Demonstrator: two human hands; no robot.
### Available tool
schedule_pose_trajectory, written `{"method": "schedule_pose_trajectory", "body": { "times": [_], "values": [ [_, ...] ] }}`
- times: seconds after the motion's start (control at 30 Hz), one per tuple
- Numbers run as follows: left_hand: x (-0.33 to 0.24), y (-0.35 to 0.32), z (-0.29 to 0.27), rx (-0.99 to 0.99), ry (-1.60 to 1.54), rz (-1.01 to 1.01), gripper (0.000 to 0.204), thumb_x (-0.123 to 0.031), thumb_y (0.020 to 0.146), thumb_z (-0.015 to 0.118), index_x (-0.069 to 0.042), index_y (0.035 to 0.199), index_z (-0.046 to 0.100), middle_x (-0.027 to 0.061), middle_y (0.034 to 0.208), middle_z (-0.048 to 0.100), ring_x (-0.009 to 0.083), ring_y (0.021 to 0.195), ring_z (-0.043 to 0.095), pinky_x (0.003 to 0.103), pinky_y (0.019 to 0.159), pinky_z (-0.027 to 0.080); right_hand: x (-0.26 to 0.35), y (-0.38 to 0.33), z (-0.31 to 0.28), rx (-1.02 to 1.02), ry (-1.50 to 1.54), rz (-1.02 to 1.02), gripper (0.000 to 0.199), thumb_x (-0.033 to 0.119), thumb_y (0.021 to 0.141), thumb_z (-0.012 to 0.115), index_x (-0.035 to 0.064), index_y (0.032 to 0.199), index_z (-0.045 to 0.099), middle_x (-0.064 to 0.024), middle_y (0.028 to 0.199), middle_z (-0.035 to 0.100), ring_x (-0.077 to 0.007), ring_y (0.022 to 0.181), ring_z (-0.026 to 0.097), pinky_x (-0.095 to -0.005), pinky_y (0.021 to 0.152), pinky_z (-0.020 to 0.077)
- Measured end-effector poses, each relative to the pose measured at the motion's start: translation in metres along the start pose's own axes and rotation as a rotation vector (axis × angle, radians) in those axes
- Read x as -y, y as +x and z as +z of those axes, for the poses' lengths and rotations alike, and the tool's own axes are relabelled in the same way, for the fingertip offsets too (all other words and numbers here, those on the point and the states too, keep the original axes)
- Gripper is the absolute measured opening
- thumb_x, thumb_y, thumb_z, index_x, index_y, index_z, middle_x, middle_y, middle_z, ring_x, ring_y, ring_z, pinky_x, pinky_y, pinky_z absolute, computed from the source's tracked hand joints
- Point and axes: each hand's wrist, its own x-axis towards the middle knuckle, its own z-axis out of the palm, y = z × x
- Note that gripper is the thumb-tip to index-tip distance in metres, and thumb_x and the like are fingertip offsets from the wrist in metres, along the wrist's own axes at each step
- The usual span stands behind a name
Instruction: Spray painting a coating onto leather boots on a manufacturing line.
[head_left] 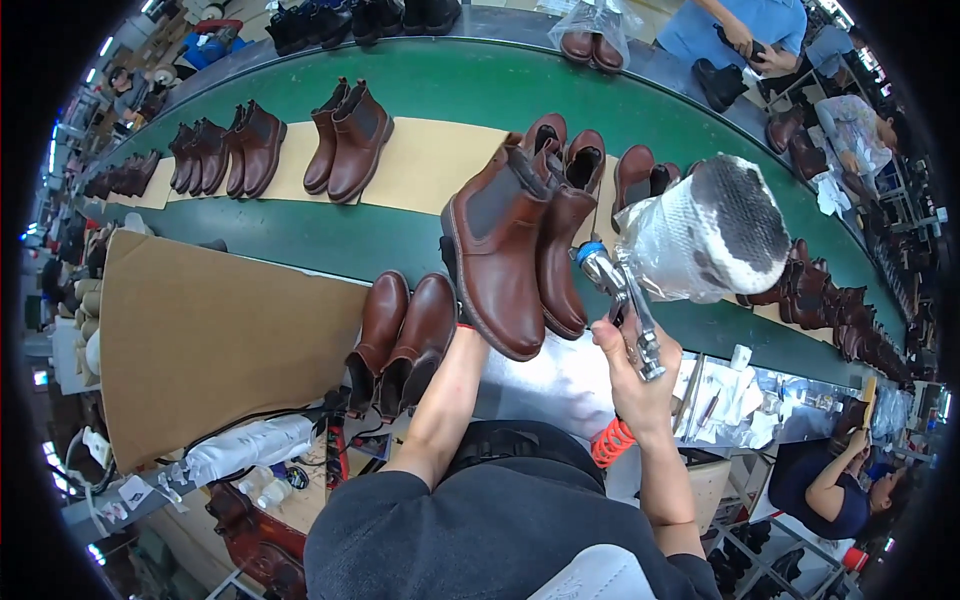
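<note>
A brown leather ankle boot with a dark elastic side panel (497, 255) is held up over the near edge of the green conveyor belt (480, 90), sole toward the left, with a second boot of the same kind (562, 262) just behind it and touching it. The left hand (466, 322) is raised under the heel and is mostly hidden behind the sole, so whether its fingers are curled or spread cannot be told. The right hand (632, 372) is lifted beside the boots, its fingers wrapped tight around the grip of a metal spray gun (622, 300), whose cup is wrapped in clear film and netting (710, 230); the nozzle is pointed at the rear boot and lies just beside it.

Two more brown boots (403, 340) are laid at the near edge of the belt, beside a large sheet of brown cardboard (210, 340). Farther along the belt, on tan paper sheets (430, 160), one pair (348, 140) is stood upright toward the far edge, and two pairs (228, 150) are set to its left. Bare green belt is left between the held boots and the upright pair.
</note>
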Motion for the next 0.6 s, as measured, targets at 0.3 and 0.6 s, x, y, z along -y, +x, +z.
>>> {"method": "schedule_pose_trajectory", "body": {
  "times": [0.3, 0.6],
  "values": [
    [-0.006, 0.015, 0.028, 0.003, 0.097, -0.063, 0.054, -0.041, 0.093, 0.047, -0.008, 0.135, 0.038, 0.0099, 0.134, 0.045, 0.0256, 0.121, 0.044, 0.04, 0.105, 0.034, 0.017, 0.031, -0.007, 0.394, 0.001, 0.045, 0.039, 0.017, 0.082, 0.07, -0.01, 0.108, 0.059, -0.0237, 0.087, 0.065, -0.0248, 0.079, 0.065, -0.0326, 0.074, 0.0488],
    [0.088, 0.127, 0.148, 0.419, 0.052, -0.267, 0.05, -0.036, 0.093, 0.049, -0.008, 0.133, 0.039, 0.0096, 0.132, 0.046, 0.0249, 0.12, 0.046, 0.039, 0.104, 0.036, -0.017, 0.038, 0.021, 0.152, 0.138, -0.317, 0.043, 0.014, 0.083, 0.068, -0.0098, 0.117, 0.055, -0.0205, 0.103, 0.066, -0.0242, 0.096, 0.064, -0.0331, 0.087, 0.0472]
  ]
}}
